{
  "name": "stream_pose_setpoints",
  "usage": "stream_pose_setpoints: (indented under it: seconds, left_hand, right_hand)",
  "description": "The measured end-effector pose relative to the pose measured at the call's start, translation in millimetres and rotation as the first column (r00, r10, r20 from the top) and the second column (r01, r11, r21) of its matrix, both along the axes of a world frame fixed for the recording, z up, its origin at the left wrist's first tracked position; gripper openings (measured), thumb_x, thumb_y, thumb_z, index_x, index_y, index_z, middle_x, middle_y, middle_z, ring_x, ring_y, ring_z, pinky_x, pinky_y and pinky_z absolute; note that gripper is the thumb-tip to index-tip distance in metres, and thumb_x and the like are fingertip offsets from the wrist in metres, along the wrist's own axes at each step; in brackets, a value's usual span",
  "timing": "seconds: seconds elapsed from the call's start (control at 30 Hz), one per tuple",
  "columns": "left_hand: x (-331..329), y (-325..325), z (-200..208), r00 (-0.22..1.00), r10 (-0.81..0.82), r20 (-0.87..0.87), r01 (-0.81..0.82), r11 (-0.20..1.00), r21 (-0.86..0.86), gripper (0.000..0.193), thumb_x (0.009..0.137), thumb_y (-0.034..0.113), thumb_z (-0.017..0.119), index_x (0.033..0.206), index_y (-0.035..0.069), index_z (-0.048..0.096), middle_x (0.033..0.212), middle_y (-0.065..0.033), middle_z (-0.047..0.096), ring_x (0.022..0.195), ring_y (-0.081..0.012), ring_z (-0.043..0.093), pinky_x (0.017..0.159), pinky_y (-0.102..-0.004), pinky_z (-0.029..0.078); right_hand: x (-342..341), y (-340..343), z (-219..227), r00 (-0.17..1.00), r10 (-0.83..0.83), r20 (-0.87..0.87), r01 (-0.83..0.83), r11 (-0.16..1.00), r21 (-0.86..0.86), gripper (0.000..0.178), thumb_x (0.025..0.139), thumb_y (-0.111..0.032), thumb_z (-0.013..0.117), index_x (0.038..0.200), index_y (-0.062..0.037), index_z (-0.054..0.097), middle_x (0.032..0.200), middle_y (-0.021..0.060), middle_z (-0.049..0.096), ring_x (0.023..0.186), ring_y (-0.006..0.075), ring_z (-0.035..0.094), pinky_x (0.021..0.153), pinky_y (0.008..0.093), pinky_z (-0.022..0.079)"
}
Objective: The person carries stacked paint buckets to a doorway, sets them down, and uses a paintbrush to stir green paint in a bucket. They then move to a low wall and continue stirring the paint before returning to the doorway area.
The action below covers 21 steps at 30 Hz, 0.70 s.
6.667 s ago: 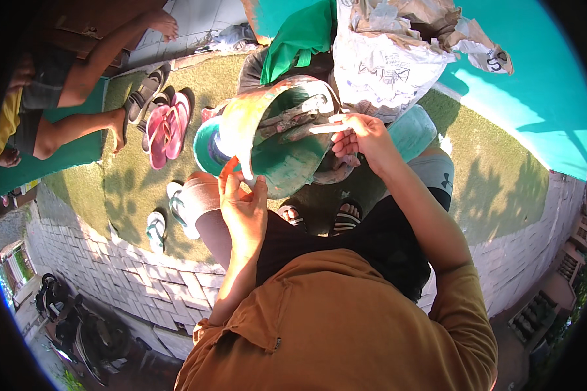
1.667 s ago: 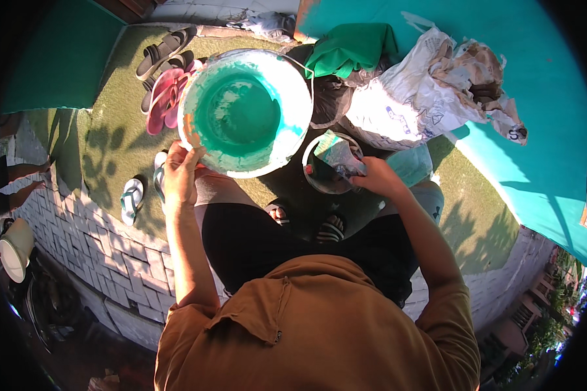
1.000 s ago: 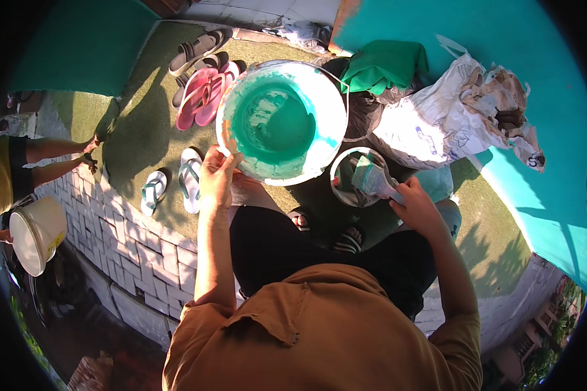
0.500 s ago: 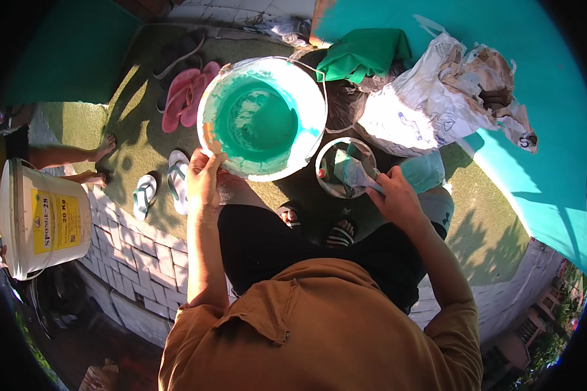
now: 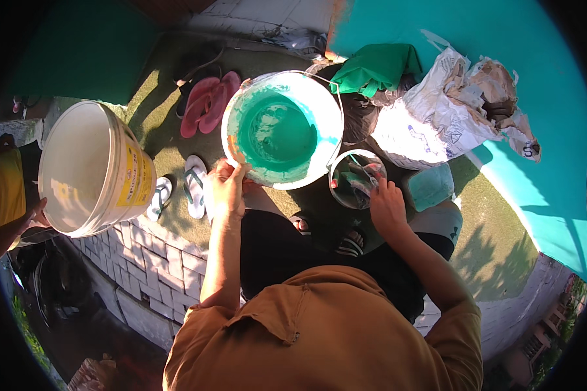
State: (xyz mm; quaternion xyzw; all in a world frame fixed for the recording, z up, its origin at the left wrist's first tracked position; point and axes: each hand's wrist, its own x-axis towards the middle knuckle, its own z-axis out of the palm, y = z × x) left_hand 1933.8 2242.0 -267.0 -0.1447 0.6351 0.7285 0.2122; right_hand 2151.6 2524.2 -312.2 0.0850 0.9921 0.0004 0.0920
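A white bucket [image 5: 336, 124] with wet green paint [image 5: 280, 133] inside stands in front of me, its wire handle leaning to the far right. My left hand [image 5: 227, 186] is closed on its near-left rim, thumb on top. Right of it is a smaller round tub [image 5: 357, 204], smeared with green inside. My right hand [image 5: 389, 203] is at that tub's right edge, closed around the handle of what looks like a putty knife [image 5: 372, 174]. The blade dips into the tub and is partly lost in shadow. A teal-stained rectangular container [image 5: 430, 187] sits beside my right knee.
At left, another person's hand [image 5: 38, 214] holds a pale bucket [image 5: 78, 166] with a yellow label, its open top showing. Pink slippers [image 5: 209, 104] and white flip-flops [image 5: 194, 186] lie on the ground. A torn white sack [image 5: 417, 124] and green cloth [image 5: 378, 68] rest by the teal wall [image 5: 502, 39].
My right hand has lowered the putty knife into the small tub. The other person's bucket has swung up and tilted, turning its open top into view. My view has shifted slightly.
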Motion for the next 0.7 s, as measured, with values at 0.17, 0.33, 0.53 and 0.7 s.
stream_pose_setpoints:
  seconds: [0.17,0.33,0.53,0.7]
  left_hand:
    - [6.2,17.2,14.0,0.999,-0.032,0.004,0.032,0.999,0.043,0.013,0.091,0.002,0.057,0.103,0.004,0.052,0.096,-0.0059,0.063,0.083,-0.0154,0.065,0.068,-0.0371,0.062]
    - [19.2,17.4,23.7,0.999,0.021,0.026,-0.022,0.999,0.045,0.018,0.089,0.002,0.059,0.106,0.003,0.052,0.103,-0.0070,0.063,0.091,-0.0173,0.065,0.070,-0.0366,0.062]
    - [39.4,23.8,80.4,0.999,0.016,0.050,-0.010,0.994,-0.108,0.014,0.089,0.001,0.060,0.101,0.003,0.053,0.097,-0.0079,0.063,0.084,-0.0165,0.066,0.066,-0.0327,0.061]
    - [61.6,7.5,134.7,0.990,0.104,0.091,-0.102,0.994,-0.029,0.015,0.089,0.001,0.062,0.095,0.004,0.049,0.084,-0.0087,0.064,0.070,-0.0152,0.066,0.060,-0.0303,0.060]
  right_hand:
    - [1.6,-11.9,9.5,1.000,-0.010,-0.006,0.009,0.999,-0.052,0.019,0.083,-0.021,0.063,0.088,-0.0030,0.062,0.098,0.0129,0.051,0.091,0.0270,0.051,0.075,0.0370,0.042]
    - [-3.9,-6.7,47.9,1.000,-0.029,0.003,0.029,0.962,-0.271,0.023,0.081,-0.017,0.064,0.097,-0.0003,0.062,0.102,0.0177,0.049,0.093,0.0350,0.051,0.077,0.0435,0.042]
    - [6.5,37.0,94.8,0.996,-0.016,-0.093,-0.017,0.942,-0.335,0.026,0.081,-0.005,0.060,0.107,-0.0019,0.061,0.097,0.0171,0.048,0.090,0.0341,0.053,0.074,0.0447,0.043]
    - [10.2,50.2,188.6,0.939,-0.303,-0.161,0.134,0.756,-0.641,0.037,0.086,0.000,0.055,0.124,0.0000,0.055,0.101,0.0172,0.051,0.090,0.0319,0.056,0.080,0.0411,0.047]
